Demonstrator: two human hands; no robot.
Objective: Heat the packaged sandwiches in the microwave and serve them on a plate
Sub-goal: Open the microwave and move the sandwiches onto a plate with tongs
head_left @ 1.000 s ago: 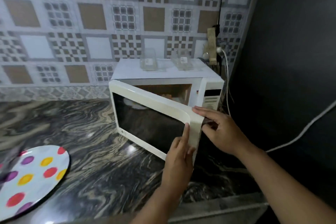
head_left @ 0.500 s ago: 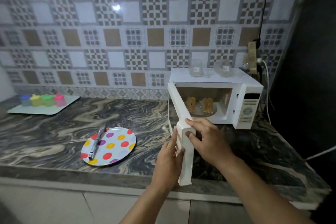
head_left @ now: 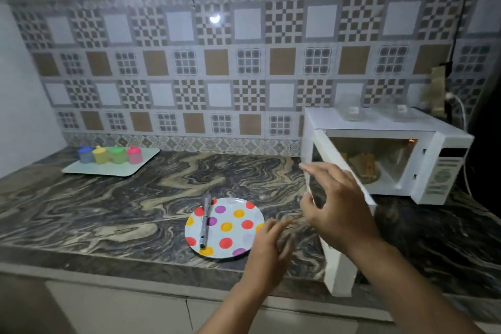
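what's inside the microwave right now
Sandwiches sit on the turntable inside the open microwave. The door and right hand cover the cavity's left part, so the count is unclear.

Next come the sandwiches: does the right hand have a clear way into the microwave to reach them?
Probably yes. The microwave door is swung wide, the sandwiches show unblocked inside, and the right hand holds nothing.

The microwave stands at the right of the surface against the tiled wall, its door swung open toward the front edge. Sandwiches sit inside it. Two containers rest on top. Left of the door lies a plate with a utensil on it; a tray of cups sits far left, near the wall.
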